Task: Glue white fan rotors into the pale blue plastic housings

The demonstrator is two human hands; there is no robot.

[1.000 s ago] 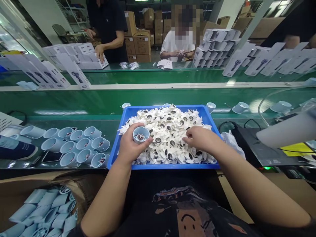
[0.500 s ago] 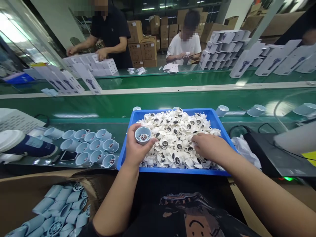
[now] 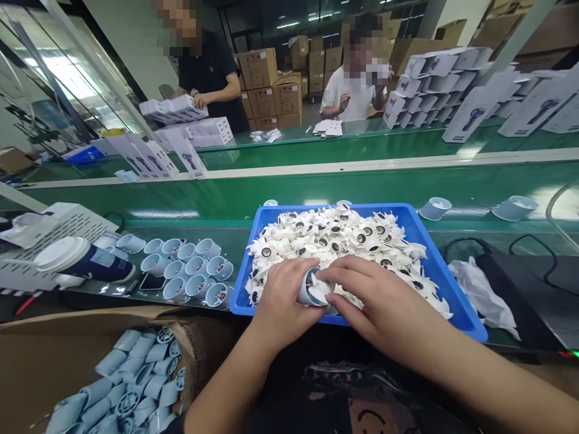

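My left hand [image 3: 283, 298] is wrapped round a pale blue cup-shaped housing [image 3: 306, 290] over the near edge of a blue tray [image 3: 446, 271]. My right hand [image 3: 377, 298] pinches a white fan impeller [image 3: 320, 289] at the mouth of that housing. The tray is heaped with several white impellers [image 3: 344, 238] with dark hubs. Both hands meet at the housing, just in front of my body.
Several pale blue housings [image 3: 190, 271] stand in rows left of the tray, and more lie in a cardboard box [image 3: 131, 380] at lower left. A lidded paper cup [image 3: 81, 259] lies at left. Two people work across the green conveyor [image 3: 316, 187] among white product boxes [image 3: 434, 78].
My right hand left the heap with an impeller and came to the housing. My left hand lowered the housing toward the tray's near edge. The view turned left.
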